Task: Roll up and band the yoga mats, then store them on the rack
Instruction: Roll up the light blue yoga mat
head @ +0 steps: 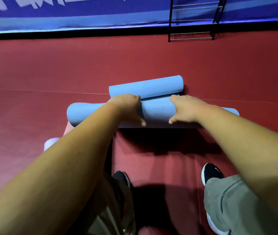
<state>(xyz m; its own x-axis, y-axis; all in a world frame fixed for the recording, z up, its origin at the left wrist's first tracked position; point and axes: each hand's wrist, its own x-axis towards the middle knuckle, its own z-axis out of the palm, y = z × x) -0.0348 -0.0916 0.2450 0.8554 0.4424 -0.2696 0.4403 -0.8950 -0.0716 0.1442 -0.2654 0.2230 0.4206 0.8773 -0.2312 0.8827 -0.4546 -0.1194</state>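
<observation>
Rack (194,20) far; 2nd roll (146,87) beside mat (157,112)

The light blue foam yoga mat roll (157,111) between the left hand (126,107) and the right hand (188,108) is matt and ribbed with fine wavy ridges, while the second light blue foam roll (146,87) just beyond both hands looks smooth and matt. Around the hands the dark red floor covering (50,73) is smooth with a dull sheen, and far beyond the right hand the black metal rack (170,22) has thin, shiny rungs
</observation>
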